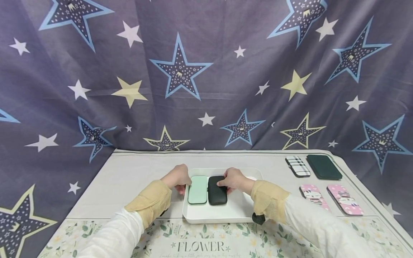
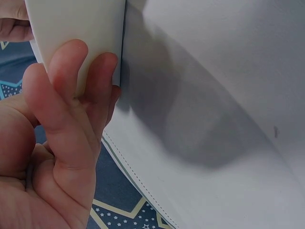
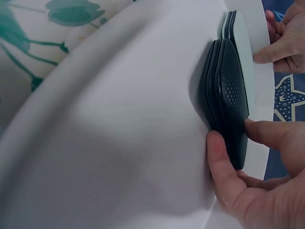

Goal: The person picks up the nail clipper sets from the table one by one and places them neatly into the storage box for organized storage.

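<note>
A white tray (image 1: 240, 209) holds two slim rounded cases side by side, a mint green case (image 1: 197, 190) on the left and a black ribbed case (image 1: 217, 195) beside it. My left hand (image 1: 181, 178) straddles the tray's left rim. Its fingertips (image 2: 68, 55) press the outer wall, while the thumb reaches over the rim to the mint case's edge. With the right hand (image 3: 267, 171) I pinch the black case at its far right end, thumb on top and fingers along its side. The black case lies close against the mint one.
To the right lie a plaid case (image 1: 298, 166), a dark green case (image 1: 323, 167) and two pink patterned cases, one nearer (image 1: 313, 196) and one farther right (image 1: 344, 200). A floral mat (image 1: 106, 233) covers the table's front. Behind hangs a star-printed curtain (image 1: 206, 114).
</note>
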`<state>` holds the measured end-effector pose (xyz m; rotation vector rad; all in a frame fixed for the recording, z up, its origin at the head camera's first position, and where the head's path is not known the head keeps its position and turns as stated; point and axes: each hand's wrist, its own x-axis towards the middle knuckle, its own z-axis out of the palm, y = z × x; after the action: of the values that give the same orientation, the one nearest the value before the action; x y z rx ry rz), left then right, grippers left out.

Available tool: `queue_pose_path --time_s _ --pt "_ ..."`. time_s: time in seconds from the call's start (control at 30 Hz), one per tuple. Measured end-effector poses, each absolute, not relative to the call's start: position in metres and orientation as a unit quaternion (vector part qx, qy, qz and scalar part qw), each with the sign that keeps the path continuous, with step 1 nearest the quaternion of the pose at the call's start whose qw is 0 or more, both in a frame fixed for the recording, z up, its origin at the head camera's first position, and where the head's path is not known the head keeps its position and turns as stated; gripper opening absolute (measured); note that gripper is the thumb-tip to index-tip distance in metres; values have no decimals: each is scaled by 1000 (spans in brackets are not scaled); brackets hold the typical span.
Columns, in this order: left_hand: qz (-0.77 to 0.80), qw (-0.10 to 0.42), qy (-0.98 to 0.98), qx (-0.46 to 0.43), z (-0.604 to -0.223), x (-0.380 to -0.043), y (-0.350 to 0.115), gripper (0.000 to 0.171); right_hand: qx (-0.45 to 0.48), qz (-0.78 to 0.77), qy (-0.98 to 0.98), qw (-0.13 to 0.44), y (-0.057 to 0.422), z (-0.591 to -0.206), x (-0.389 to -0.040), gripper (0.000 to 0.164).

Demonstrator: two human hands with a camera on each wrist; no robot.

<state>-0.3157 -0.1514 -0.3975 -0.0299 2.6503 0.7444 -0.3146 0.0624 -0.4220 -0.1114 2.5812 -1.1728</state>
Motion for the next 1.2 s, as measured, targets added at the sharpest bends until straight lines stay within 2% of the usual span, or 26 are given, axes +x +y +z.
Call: queue_pose_path --time_s 0.37,0.67,0.77,1.03,1.2 --pt "259 184 948 -5 -397 -315 -152 6 -51 -338 929 140 61 -419 -317 25" --pt "236 171 957 9 -398 -317 -153 7 -63 -312 935 154 63 -410 -315 31" --pt "237 170 957 11 -399 -316 -153 7 -63 -305 936 163 64 -406 -314 39" --pt "256 179 950 6 -401 -318 -153 7 -94 -292 922 236 73 -376 -308 62" --pt "257 177 950 6 -400 -317 -154 7 -125 -271 922 247 82 -358 -308 73"
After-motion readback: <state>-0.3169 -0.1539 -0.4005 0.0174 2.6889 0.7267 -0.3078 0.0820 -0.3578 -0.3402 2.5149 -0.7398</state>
